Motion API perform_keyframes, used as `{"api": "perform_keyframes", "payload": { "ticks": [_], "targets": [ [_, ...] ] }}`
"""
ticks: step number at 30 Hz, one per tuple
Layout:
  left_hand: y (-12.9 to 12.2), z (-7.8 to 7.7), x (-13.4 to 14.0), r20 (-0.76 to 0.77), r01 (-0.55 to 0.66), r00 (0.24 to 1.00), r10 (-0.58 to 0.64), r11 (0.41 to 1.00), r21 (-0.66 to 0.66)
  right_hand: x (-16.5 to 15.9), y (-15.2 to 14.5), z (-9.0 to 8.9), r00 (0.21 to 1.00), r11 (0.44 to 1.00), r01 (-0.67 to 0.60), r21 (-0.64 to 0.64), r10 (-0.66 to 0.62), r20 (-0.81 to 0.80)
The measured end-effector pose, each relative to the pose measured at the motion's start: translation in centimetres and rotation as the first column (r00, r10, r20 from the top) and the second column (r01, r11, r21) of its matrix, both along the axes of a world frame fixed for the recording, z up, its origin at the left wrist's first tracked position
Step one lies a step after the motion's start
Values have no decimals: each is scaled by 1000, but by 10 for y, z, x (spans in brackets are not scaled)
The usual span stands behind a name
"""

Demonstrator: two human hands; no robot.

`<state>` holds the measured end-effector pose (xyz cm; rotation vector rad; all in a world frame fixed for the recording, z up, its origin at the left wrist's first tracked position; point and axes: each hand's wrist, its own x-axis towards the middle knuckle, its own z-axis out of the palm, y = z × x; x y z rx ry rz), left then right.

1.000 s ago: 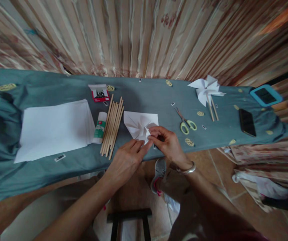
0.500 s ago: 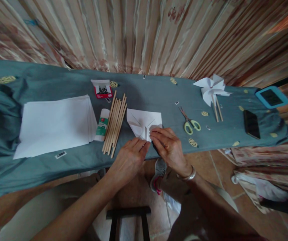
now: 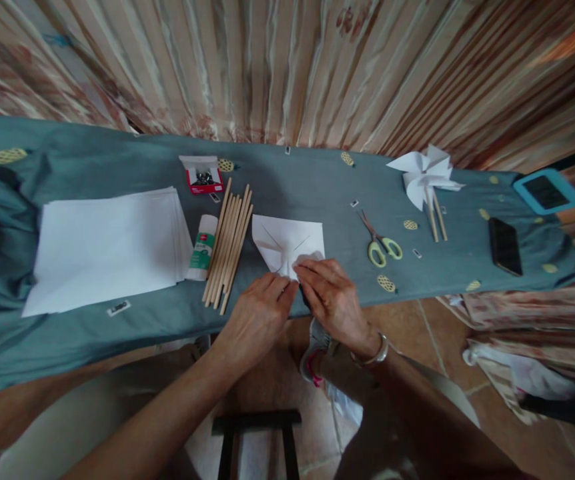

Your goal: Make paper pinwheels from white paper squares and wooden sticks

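Through the head camera, my only view, I look down on a cloth-covered tabletop. The cut sheet of white paper lies at the near edge, about midway along it, slit lines running in from its far corners and its left side curled inward. My left hand rests at the sheet's near end, fingertips against it; whether it pinches or only presses, I cannot tell. My right hand has its fingertips drawn together on the sheet's near right part, pinching it, as far as I can judge.

I read the step in hand as gathering the corner flaps to the centre. The next move seems to call for pinning those layers steady with one hand, so that the other is free.

Left of the sheet are the wooden sticks, a glue stick and, towards the left end, a paper stack. A red-and-white box sits nearer the far edge. To the right lie scissors, then a paper pinwheel towards the far right corner.
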<state>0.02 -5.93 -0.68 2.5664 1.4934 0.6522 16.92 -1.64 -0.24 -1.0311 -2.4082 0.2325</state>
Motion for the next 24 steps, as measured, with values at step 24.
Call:
{"api": "perform_keyframes", "payload": {
  "ticks": [24],
  "targets": [
    [0,3,1,19,-18,1000,21,992,-126,-2,2,-5,1000,1000,2,2,-2,31]
  ]
}}
